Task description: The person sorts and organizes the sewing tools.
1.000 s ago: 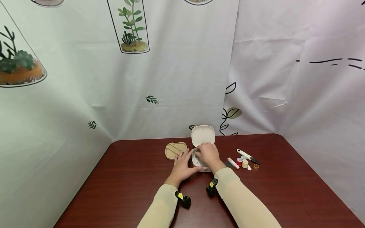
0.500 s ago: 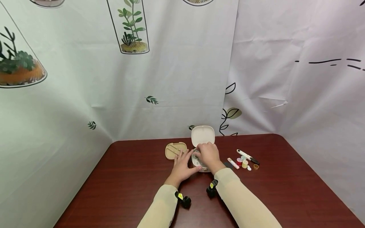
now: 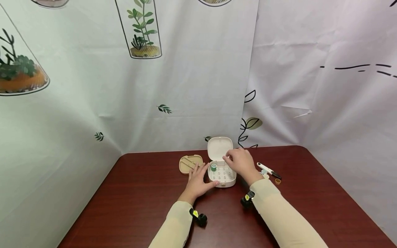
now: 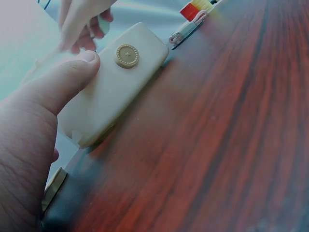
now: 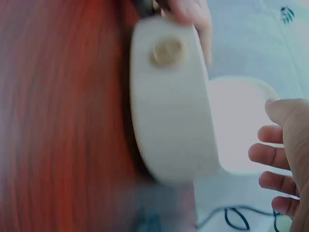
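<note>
On the table stands a small white sewing box [image 3: 223, 182] with its lid [image 3: 219, 148] raised and rows of short pegs inside. A green thread spool [image 3: 213, 167] sits at the back left of the pegs. My left hand [image 3: 198, 181] holds the box's left side, thumb at the front edge and index finger toward the back corner. In the left wrist view that thumb lies beside the round button clasp [image 4: 127, 56]. Above the right rim hovers my right hand [image 3: 241, 161], with nothing between its loosely bent fingers [image 5: 268, 154] in the right wrist view.
A tan tray [image 3: 186, 168] with dividers lies left of the box. To the right are a white-and-black pen-like tool [image 3: 269, 170], several thread spools [image 3: 265, 176] partly hidden by the right hand, and a small brown ring [image 3: 277, 181]. A curtain hangs behind.
My right hand has lifted out of the box and moved right, revealing the green spool and pegs. The left hand stays at the box.
</note>
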`<action>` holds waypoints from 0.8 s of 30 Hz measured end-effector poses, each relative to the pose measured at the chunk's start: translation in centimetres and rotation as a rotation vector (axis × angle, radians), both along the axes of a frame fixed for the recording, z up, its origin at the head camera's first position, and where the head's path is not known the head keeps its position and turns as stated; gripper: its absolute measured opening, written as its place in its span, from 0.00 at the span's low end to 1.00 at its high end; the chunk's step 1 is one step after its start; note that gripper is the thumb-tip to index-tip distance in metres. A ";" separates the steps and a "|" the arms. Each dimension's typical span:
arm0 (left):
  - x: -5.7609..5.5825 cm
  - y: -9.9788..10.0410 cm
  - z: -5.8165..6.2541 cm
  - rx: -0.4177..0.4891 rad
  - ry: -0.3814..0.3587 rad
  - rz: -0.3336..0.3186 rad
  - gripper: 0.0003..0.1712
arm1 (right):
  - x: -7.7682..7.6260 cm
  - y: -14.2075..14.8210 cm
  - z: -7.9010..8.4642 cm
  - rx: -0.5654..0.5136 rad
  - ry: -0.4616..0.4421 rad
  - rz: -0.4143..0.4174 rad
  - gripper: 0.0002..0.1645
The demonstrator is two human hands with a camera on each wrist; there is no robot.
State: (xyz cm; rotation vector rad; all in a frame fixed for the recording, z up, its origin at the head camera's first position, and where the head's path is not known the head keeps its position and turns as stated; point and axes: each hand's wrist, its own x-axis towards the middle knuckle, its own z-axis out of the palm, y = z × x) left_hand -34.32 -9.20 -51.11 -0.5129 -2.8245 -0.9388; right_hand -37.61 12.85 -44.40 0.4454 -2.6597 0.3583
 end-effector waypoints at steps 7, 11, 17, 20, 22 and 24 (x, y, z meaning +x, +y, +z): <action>0.0 0.0 -0.1 0.013 0.007 -0.005 0.53 | 0.1 4.8 0.1 -0.013 0.051 0.040 0.11; -0.1 0.0 -0.2 0.008 0.007 -0.007 0.54 | 0.4 7.4 0.0 -0.013 0.031 0.055 0.12; -0.1 -0.1 -0.2 -0.002 -0.007 -0.003 0.54 | 1.2 10.4 -0.3 0.012 -0.011 0.088 0.12; -0.1 -0.1 -0.2 -0.011 -0.009 0.005 0.54 | 1.6 11.6 -0.5 0.012 -0.038 0.096 0.11; -0.2 0.0 -0.2 -0.016 -0.009 0.010 0.54 | 1.9 12.4 -0.7 0.010 -0.053 0.095 0.11; -0.2 0.0 -0.3 -0.020 -0.009 0.013 0.53 | 2.2 13.0 -1.0 0.008 -0.064 0.096 0.11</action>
